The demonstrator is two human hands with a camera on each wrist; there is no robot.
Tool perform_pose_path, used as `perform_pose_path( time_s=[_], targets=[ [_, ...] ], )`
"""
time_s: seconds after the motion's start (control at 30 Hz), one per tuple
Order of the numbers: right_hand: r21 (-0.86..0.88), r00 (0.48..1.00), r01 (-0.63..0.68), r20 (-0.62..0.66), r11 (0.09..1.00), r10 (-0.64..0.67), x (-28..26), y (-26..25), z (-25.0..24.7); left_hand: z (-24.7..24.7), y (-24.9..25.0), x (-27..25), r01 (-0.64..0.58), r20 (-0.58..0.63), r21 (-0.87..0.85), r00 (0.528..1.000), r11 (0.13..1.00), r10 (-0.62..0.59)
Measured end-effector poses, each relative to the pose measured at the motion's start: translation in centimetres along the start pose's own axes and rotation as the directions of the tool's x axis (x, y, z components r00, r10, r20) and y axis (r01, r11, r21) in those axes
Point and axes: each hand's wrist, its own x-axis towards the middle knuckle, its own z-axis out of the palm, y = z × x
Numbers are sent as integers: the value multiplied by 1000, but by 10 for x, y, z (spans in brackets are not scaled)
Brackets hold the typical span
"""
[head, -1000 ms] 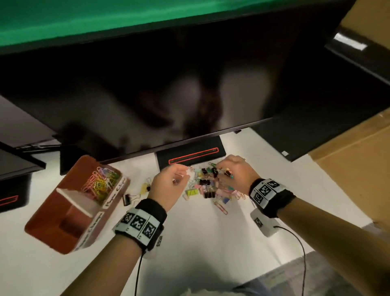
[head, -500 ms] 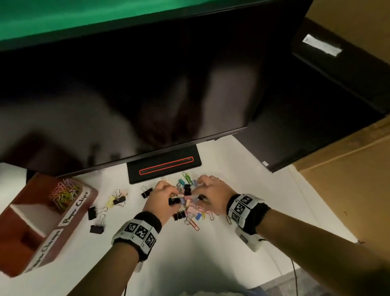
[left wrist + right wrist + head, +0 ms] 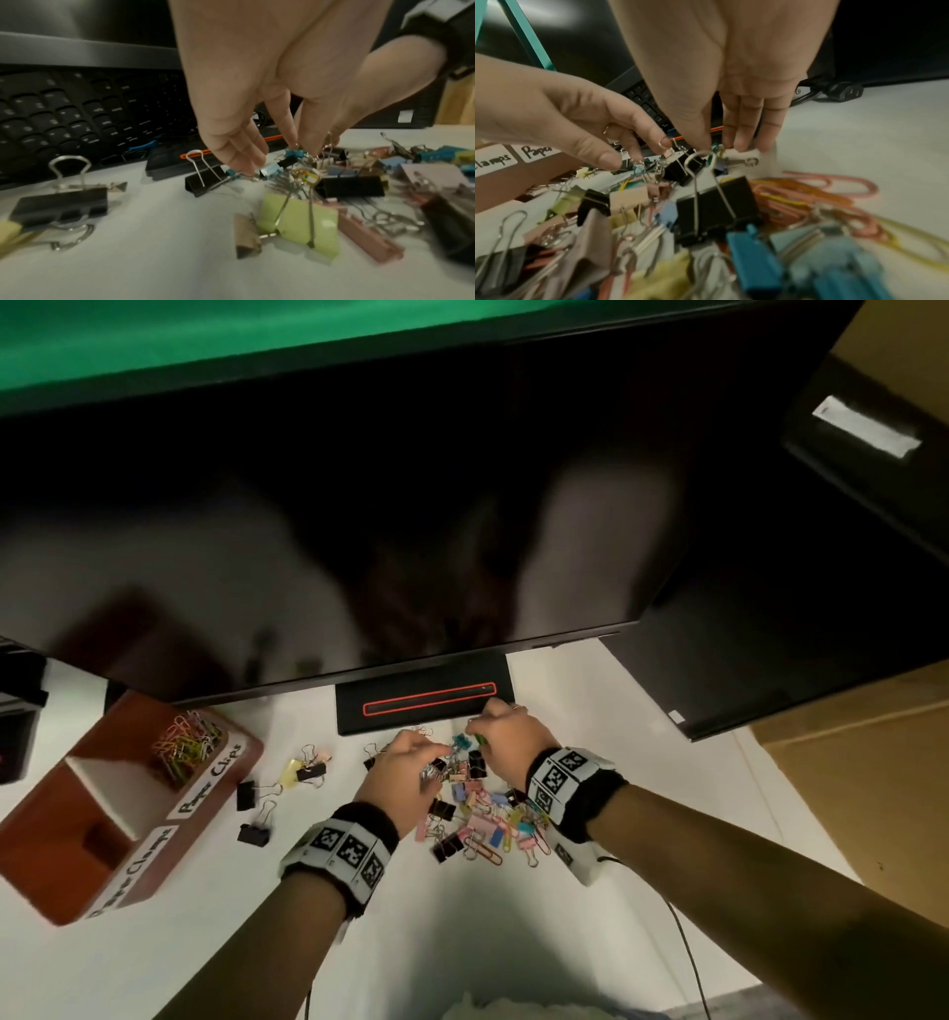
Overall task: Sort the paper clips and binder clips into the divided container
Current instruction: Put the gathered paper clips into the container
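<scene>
A mixed pile of coloured binder clips and paper clips (image 3: 482,819) lies on the white desk in front of the monitor stand. My left hand (image 3: 436,757) (image 3: 277,160) reaches down into the pile's far left edge, its thumb and fingers pinching small binder clips (image 3: 270,169). Close beside it, my right hand (image 3: 480,729) (image 3: 716,148) points down at the far edge and pinches a green paper clip (image 3: 714,151). The brown divided container (image 3: 61,819) stands at the left; its far compartment holds coloured paper clips (image 3: 187,749), and the near compartment's contents are hidden.
Three loose black binder clips (image 3: 254,834) lie between the container and the pile. A large monitor overhangs the desk, its stand base (image 3: 423,706) just behind my hands. A keyboard (image 3: 64,113) sits under the screen. A cardboard box (image 3: 873,788) borders the right.
The left hand, held just above the pile a second ago, has dropped into it and closed in beside the right hand. The head view has shifted, showing more of the desk.
</scene>
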Motion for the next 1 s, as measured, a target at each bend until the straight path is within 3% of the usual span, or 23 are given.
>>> perform_pose_path(
  time_s=[0.13, 0.47, 0.77, 0.9, 1.0],
  targets=[
    [50, 999, -46, -16, 998, 47, 4, 5, 8, 4, -3, 5, 32, 36, 53, 999, 998, -34],
    [181, 993, -70, -77, 981, 85, -2, 13, 11, -6, -15, -3, 84, -126, -107, 987, 991, -97],
    [93, 996, -70, -40, 993, 74, -9, 21, 1, -21, -22, -12, 113, -267, -157, 952, 981, -152],
    [132, 992, -26, -120, 991, 42, -17, 23, -8, -30, -28, -18, 95, -308, -32, 946, 995, -101],
    [149, 986, 75, -159, 986, -51, -14, 9, -17, -27, -19, -18, 31, -225, 3, 974, 1000, -29]
  ],
)
